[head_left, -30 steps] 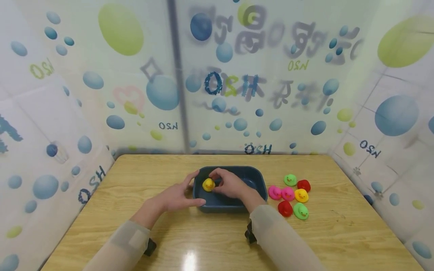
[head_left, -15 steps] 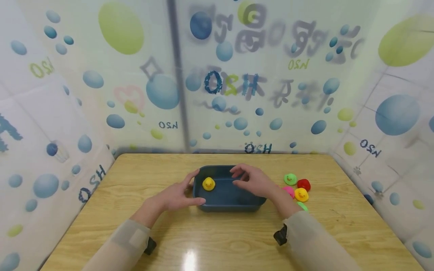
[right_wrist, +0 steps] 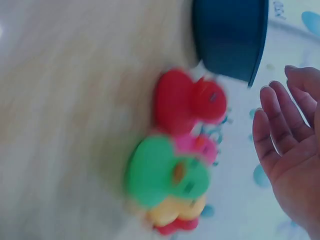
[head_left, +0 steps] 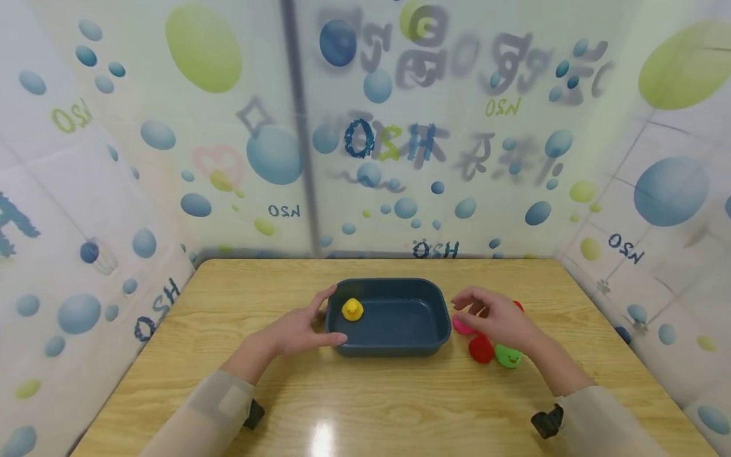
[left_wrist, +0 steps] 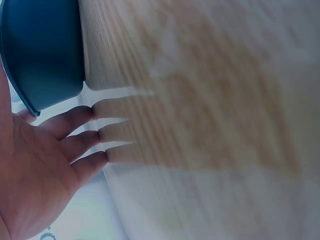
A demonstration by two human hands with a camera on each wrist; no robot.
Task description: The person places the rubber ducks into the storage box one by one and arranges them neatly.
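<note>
My left hand [head_left: 294, 331] rests at the left end of a dark blue basin [head_left: 402, 320], its thumb and index finger spread along the rim. Its other fingers look fairly straight in the left wrist view. In the basin's left part sits a yellow rubber duck [head_left: 352, 310]. My right hand [head_left: 498, 318] hovers over the rubber ducks right of the basin, fingers loosely bent and holding nothing. Beneath or beside it show a pink duck [head_left: 463, 325], a red duck [head_left: 481, 350] and a green duck [head_left: 507, 357]. The hand hides other ducks of the group.
Everything stands on a wooden table [head_left: 365, 393]. A patterned curtain [head_left: 365, 222] hangs behind and along both sides. In the right wrist view, a yellow-orange duck [right_wrist: 167, 212] appears below the green one, blurred.
My right hand has let go of the yellow duck in the basin and moved right, out over the loose ducks. The left hand stays at the basin's end.
</note>
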